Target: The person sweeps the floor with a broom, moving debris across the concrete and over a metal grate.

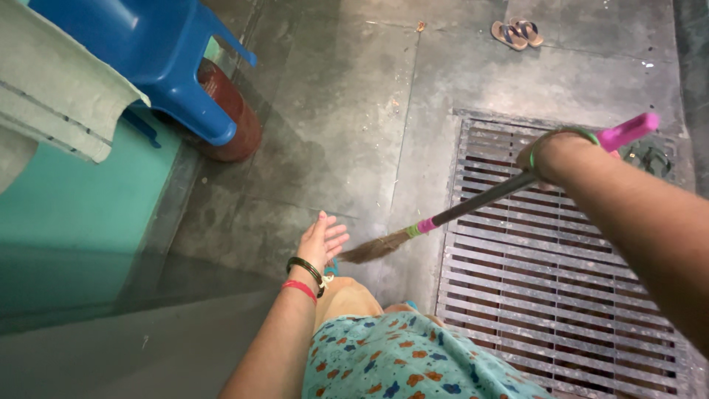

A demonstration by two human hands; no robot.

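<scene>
Broom lies angled over the concrete floor, bristles beside the metal grate's left edge. Right hand apparently clasps the handle; left hand hangs unclenched, empty. Low bristles and short strokes would sweep cleanly.

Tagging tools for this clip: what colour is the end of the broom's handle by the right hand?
Bright pink handle end, seen in the head view.
</scene>
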